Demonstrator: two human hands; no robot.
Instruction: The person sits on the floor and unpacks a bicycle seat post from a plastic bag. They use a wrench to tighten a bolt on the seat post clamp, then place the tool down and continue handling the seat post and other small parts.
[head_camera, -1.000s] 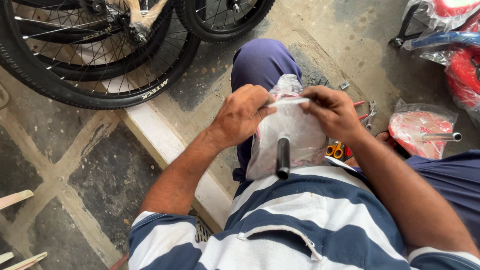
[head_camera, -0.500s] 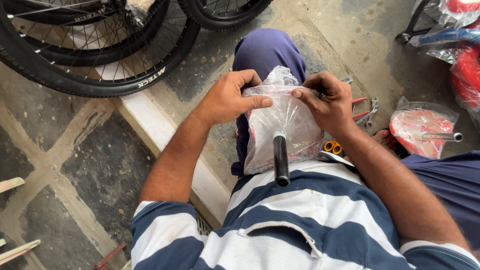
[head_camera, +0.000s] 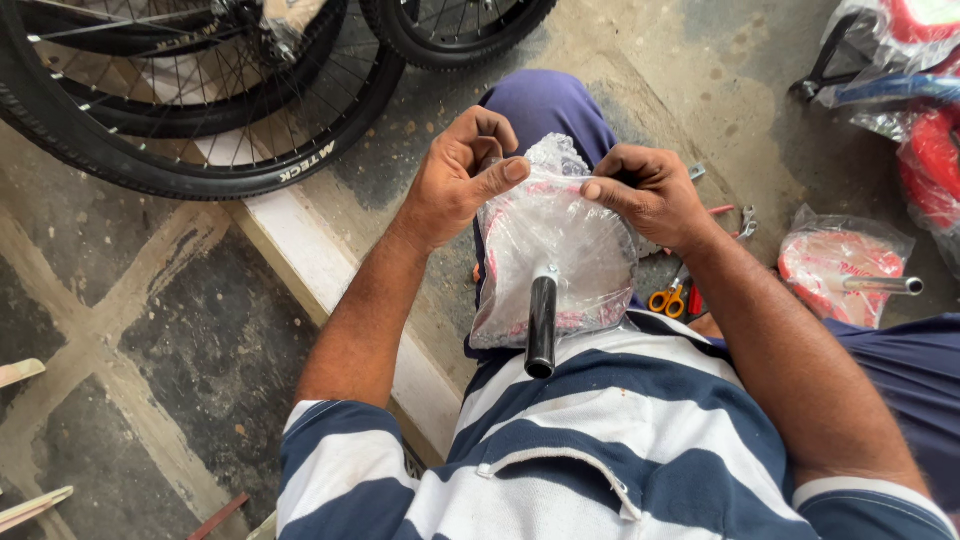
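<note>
Both my hands pinch the top edge of a clear crinkled plastic bag (head_camera: 560, 250): left hand (head_camera: 455, 180) closed w/ thumb and forefinger on the left part of the edge, right hand (head_camera: 645, 195) closed on the right part. The bag sits on my lap, over the blue-trousered knee (head_camera: 545, 105), wrapped round something reddish I can't make out. A black metal tube (head_camera: 541, 325) sticks out of the bag's lower end toward my striped shirt. Just right of the bag, on the concrete floor (head_camera: 650, 60), lie orange-handled scissors (head_camera: 668, 297). Further right, a second plastic-wrapped red part (head_camera: 835, 275) w/ a silver post. Black bicycle wheels (head_camera: 220, 150) lie at the floor's top-left corner.
</note>
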